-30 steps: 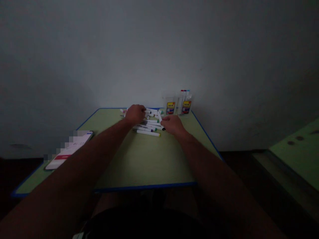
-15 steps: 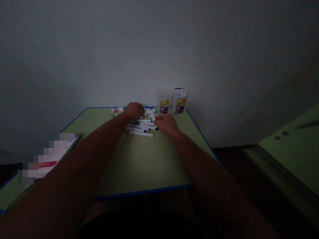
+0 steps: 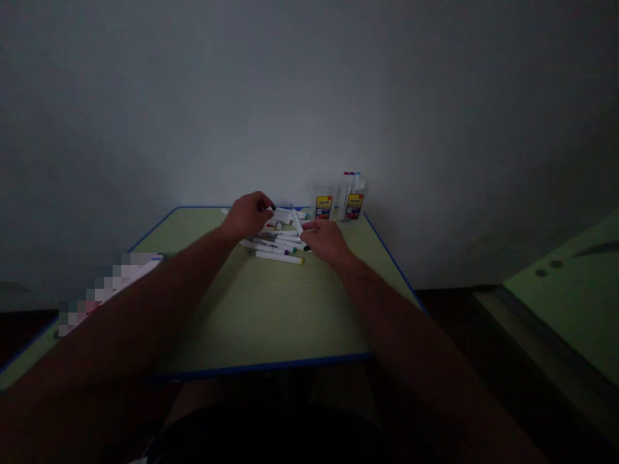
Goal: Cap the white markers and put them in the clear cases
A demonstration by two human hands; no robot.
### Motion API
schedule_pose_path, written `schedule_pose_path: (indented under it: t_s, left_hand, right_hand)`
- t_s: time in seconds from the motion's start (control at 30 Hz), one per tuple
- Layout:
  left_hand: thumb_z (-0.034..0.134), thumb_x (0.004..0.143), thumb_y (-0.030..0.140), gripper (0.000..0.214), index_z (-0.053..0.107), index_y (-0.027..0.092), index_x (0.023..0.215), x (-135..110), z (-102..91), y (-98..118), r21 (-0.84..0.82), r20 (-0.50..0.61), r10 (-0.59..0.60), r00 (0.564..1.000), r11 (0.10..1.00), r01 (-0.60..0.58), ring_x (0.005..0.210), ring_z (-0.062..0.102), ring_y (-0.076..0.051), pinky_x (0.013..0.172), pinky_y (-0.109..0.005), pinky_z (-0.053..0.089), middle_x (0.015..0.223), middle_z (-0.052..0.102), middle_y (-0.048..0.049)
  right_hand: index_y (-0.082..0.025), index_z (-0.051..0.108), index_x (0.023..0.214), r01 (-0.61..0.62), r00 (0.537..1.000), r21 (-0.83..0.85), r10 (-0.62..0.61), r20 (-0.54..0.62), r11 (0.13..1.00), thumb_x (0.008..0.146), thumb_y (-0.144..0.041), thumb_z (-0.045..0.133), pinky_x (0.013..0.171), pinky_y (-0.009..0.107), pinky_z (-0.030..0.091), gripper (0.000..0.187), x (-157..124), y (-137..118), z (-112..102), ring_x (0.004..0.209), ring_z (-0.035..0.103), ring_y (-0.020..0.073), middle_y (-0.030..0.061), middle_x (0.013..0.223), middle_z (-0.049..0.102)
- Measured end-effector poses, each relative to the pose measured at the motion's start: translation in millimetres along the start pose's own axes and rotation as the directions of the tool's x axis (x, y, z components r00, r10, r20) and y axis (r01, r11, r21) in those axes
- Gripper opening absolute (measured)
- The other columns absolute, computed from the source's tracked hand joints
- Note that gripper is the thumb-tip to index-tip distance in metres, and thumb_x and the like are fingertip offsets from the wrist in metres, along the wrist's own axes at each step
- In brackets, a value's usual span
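My left hand [image 3: 247, 214] is above the far left part of a pile of white markers [image 3: 276, 257]. Its fingers are closed on a marker whose dark end [image 3: 273, 207] pokes out at the fingertips; the hand hides most of it. Between the thumb and fingers of my right hand [image 3: 327, 238], a white marker [image 3: 296, 220] is held at a slant, its upper end pointing away from me. Under both hands lie the loose markers, with yellow, purple and green ends.
Two clear plastic cases with yellow and dark labels stand at the back by the wall. The right case [image 3: 354, 205] holds several markers; the left case [image 3: 324, 205] is beside it. A partly blurred white and red flat item [image 3: 130, 277] lies on the table's left side.
My left hand has shifted left and lifted a little, with the dark-ended marker at its fingertips. The right hand keeps hold of its white marker, nearly in place. The view has shifted slightly.
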State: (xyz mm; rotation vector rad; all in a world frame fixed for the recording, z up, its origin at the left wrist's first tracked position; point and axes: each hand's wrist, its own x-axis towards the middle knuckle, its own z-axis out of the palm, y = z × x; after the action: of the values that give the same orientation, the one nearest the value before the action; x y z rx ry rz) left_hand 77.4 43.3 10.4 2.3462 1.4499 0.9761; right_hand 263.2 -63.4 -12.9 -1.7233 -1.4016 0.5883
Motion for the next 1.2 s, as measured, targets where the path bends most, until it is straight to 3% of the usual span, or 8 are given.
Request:
schedule_pose_path:
  t_s: [0.1, 0.2, 0.27, 0.43, 0.97, 1.2]
  left_hand:
    - [0.073, 0.073, 0.025, 0.016, 0.068, 0.018, 0.085, -28.1, -16.0, 4.0, -0.337, -0.011, -0.111, 0.994, 0.936, 0.101, 0.074, 0.064, -0.018, 0.075, -0.035, 0.051, 0.082, 0.071, -0.0056]
    - [0.075, 0.069, 0.021, 0.021, 0.066, 0.017, 0.087, -55.5, -28.6, 8.8, -0.636, 0.087, -0.234, 0.968, 0.735, 0.235, 0.069, 0.063, -0.017, 0.071, -0.034, 0.052, 0.076, 0.070, -0.0035]
    - [0.075, 0.067, 0.019, 0.022, 0.068, 0.017, 0.088, -69.6, -33.9, 9.7, -0.708, 0.125, -0.262, 0.957, 0.652, 0.271, 0.069, 0.064, -0.016, 0.071, -0.033, 0.053, 0.078, 0.071, -0.0036]
    - [0.076, 0.066, 0.018, 0.020, 0.069, 0.016, 0.084, -85.4, -33.6, 3.2, -0.758, 0.158, -0.327, 0.932, 0.564, 0.326, 0.068, 0.063, -0.015, 0.069, -0.032, 0.052, 0.078, 0.070, -0.0032]
    - [0.075, 0.067, 0.018, 0.017, 0.066, 0.017, 0.082, -86.1, -22.7, -2.9, -0.757, 0.075, -0.259, 0.963, 0.614, 0.224, 0.068, 0.062, -0.014, 0.064, -0.029, 0.050, 0.075, 0.069, -0.0021]
    - [0.071, 0.071, 0.020, 0.015, 0.065, 0.019, 0.084, -87.6, -25.0, 0.2, -0.726, 0.112, -0.270, 0.956, 0.635, 0.265, 0.073, 0.064, -0.017, 0.069, -0.033, 0.054, 0.081, 0.070, -0.0040]
  right_hand:
    - [-0.012, 0.073, 0.115, -0.005, 0.998, 0.169, -0.005, 0.060, 0.986, 0.079, -0.019, 0.070, 0.063, 0.026, 0.056, 0.037, -5.1, -4.8, 1.1, 0.063, 0.064, 0.0122, 0.0068, 0.087, 0.074]
    - [-0.009, 0.072, 0.116, -0.046, 0.990, 0.352, -0.004, 0.139, 0.935, 0.080, -0.014, 0.068, 0.051, 0.022, 0.052, 0.036, -11.1, -10.9, 2.7, 0.053, 0.058, 0.0091, 0.0041, 0.077, 0.071]
    - [-0.010, 0.071, 0.113, -0.081, 0.984, 0.422, 0.006, 0.176, 0.903, 0.080, -0.012, 0.068, 0.048, 0.021, 0.051, 0.032, -13.8, -13.5, 4.2, 0.051, 0.057, 0.0086, 0.0026, 0.073, 0.070]
    - [-0.011, 0.070, 0.104, -0.122, 0.975, 0.473, 0.016, 0.221, 0.873, 0.080, -0.010, 0.068, 0.046, 0.020, 0.051, 0.025, -15.5, -13.3, 6.2, 0.050, 0.056, 0.0082, 0.0013, 0.071, 0.070]
    - [-0.012, 0.071, 0.108, -0.092, 0.979, 0.400, 0.008, 0.205, 0.912, 0.077, -0.011, 0.068, 0.047, 0.021, 0.050, 0.031, -18.8, -13.0, 4.5, 0.049, 0.055, 0.0085, -0.0005, 0.068, 0.068]
    - [-0.012, 0.071, 0.109, -0.075, 0.976, 0.398, -0.014, 0.216, 0.914, 0.076, -0.014, 0.068, 0.048, 0.022, 0.050, 0.034, -18.1, -8.8, 5.7, 0.051, 0.056, 0.0091, 0.0006, 0.070, 0.070]
